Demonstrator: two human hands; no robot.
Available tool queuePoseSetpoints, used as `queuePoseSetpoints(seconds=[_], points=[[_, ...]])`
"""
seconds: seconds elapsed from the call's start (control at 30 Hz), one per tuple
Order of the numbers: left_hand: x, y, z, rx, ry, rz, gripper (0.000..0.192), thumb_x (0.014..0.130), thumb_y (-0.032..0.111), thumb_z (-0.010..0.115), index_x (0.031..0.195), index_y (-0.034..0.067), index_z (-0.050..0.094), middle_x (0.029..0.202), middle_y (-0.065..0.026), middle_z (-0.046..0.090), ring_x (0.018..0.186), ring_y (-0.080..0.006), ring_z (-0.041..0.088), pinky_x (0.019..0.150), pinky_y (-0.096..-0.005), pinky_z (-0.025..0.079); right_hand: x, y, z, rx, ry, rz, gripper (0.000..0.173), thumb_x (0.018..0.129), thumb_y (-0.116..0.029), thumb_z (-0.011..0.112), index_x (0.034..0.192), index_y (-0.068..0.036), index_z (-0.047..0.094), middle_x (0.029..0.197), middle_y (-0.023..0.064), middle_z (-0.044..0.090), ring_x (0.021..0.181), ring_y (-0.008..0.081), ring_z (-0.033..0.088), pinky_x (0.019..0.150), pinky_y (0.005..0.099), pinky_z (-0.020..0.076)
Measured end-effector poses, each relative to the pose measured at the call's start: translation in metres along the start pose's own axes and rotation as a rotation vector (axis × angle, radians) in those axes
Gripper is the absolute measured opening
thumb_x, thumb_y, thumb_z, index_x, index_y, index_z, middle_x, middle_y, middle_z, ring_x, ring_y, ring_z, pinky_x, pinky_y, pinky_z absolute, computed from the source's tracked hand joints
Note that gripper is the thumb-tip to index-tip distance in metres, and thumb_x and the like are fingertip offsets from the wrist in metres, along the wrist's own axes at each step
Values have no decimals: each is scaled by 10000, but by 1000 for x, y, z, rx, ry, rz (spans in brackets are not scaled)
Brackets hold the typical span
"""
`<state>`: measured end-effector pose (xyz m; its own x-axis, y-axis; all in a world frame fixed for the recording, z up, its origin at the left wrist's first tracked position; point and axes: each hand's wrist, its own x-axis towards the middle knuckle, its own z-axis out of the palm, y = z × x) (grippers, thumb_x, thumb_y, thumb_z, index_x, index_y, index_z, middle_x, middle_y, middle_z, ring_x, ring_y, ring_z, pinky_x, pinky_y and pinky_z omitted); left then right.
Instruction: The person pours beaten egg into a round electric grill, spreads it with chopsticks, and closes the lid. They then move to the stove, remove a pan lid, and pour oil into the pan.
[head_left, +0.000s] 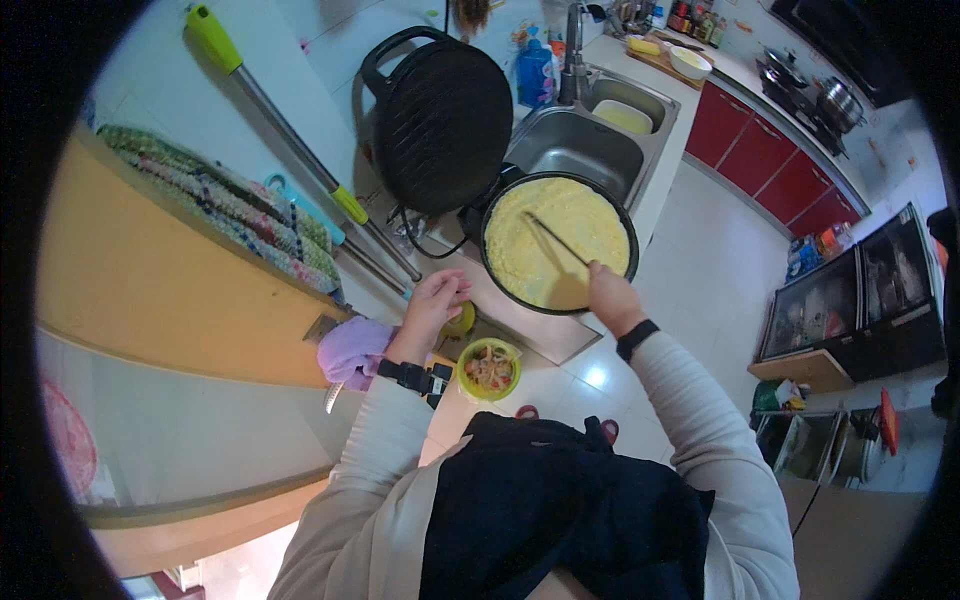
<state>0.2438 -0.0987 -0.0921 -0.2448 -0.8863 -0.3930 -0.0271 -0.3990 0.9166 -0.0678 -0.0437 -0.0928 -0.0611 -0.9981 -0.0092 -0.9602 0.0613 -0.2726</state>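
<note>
My right hand (615, 300) grips a thin dark stick, perhaps a chopstick (555, 237), whose far end meets a large pale-yellow pancake (517, 259). The pancake covers nearly the whole plate of a black electric griddle (634, 251). Behind it, the griddle's ridged lid (446, 127) stands raised on its hinge. To the left of the griddle, my left hand (435, 306) hovers near the counter edge with fingers loosely bent and nothing visible in them. A wristband is on each wrist.
A double sink (577, 142) adjoins the griddle. Below the counter stands a lime-green waste bin (489, 369) with scraps. Left are mop poles (285, 139), a purple towel (356, 352) and a yellow door edge (172, 277). A white bowl (690, 63) sits on the far counter.
</note>
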Motion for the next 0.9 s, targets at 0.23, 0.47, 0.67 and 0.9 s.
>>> queuePoseSetpoints(seconds=[0.23,0.47,0.67,0.9], points=[[7,-7,6,-6,-36,6,277,998,271,504,1228,127,559,1139,-24,649,982,-133,614,812,-286,454,-19,12,9,-126,73,57,148,885,-72,462,994,22,492,883,204,637,738,340,686,591,422,567],[10,-7,17,0,-34,-21,277,1001,277,497,1217,114,555,1149,-25,650,981,-131,612,814,-277,446,-51,47,3,-97,126,203,95,893,-46,458,971,0,486,858,198,629,722,352,674,591,424,560],[12,-3,19,-9,-40,-25,270,1001,275,497,1213,122,562,1142,-24,652,978,-127,610,821,-280,440,-68,47,0,-99,150,259,95,894,-44,454,973,-1,485,877,197,624,731,361,671,592,429,560],[14,-2,20,-3,-48,-9,271,1001,281,495,1212,125,563,1135,-27,654,984,-135,610,830,-294,442,-56,47,6,-91,110,217,168,900,-55,453,1050,15,482,908,206,620,734,359,674,590,435,562]])
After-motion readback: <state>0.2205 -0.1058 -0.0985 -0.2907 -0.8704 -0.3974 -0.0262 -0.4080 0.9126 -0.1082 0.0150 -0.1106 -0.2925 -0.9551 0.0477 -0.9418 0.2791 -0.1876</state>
